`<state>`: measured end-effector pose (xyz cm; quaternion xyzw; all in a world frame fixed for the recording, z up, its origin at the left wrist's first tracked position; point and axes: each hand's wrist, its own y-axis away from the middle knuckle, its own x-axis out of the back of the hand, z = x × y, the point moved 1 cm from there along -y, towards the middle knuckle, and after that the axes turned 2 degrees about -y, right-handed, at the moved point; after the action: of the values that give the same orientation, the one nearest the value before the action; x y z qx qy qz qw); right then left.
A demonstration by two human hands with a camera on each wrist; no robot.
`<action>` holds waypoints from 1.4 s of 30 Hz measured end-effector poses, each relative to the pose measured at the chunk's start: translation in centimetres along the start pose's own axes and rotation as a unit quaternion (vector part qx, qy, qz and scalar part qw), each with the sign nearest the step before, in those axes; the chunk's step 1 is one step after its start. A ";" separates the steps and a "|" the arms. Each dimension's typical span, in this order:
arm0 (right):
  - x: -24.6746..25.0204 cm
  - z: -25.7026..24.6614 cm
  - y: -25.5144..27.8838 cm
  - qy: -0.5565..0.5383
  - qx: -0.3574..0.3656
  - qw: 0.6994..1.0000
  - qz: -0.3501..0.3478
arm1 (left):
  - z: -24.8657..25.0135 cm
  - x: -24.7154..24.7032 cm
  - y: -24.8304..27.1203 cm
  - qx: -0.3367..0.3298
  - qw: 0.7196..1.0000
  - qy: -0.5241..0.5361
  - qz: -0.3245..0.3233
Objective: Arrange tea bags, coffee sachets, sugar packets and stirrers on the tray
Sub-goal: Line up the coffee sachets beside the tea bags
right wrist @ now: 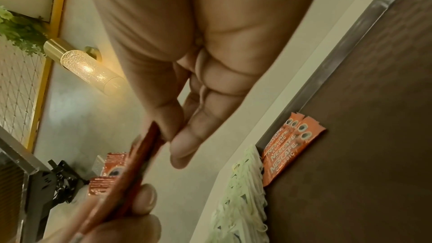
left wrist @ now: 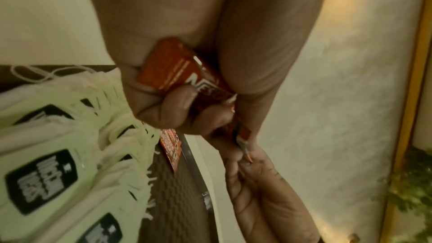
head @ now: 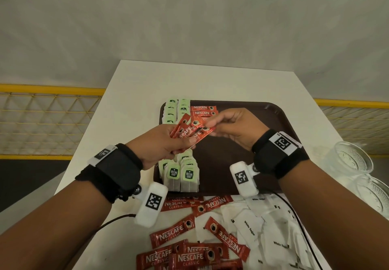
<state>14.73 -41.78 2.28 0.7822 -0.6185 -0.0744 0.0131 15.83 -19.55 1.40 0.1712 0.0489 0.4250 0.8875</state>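
Observation:
My left hand (head: 166, 143) grips a fanned bunch of red coffee sachets (head: 190, 132) over the left side of the brown tray (head: 280, 122). The right hand (head: 229, 125) pinches the far end of one sachet in that bunch. In the left wrist view the left fingers (left wrist: 177, 104) curl round the sachets (left wrist: 184, 73). In the right wrist view thumb and fingers (right wrist: 184, 136) pinch a sachet edge (right wrist: 140, 160). On the tray, two rows of green-tagged tea bags (head: 183, 173) run along the left edge, and a few coffee sachets (head: 202, 111) lie beside them at the far end.
Loose coffee sachets (head: 179, 256) and white sugar packets (head: 263, 227) lie on the white table (head: 134, 101) in front of the tray. Clear glass bowls (head: 353, 160) stand at the right edge. A yellow railing (head: 50, 88) runs behind the table.

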 end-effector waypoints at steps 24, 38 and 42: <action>4.4 4.5 -0.5 0.014 -0.267 0.926 0.268 | -1.0 1.2 -0.3 -0.010 0.989 -0.013 0.149; 2.6 3.5 -3.5 0.208 -0.345 0.872 0.280 | -0.6 0.2 0.1 0.004 0.993 0.018 0.114; 2.7 3.5 -3.4 0.237 -0.347 0.865 0.275 | -0.5 0.2 0.1 0.027 0.993 0.037 0.112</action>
<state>18.18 -43.33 -1.85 0.5195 -0.7209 -0.0902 0.4498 15.76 -19.21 0.95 0.1838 0.0743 0.5265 0.8268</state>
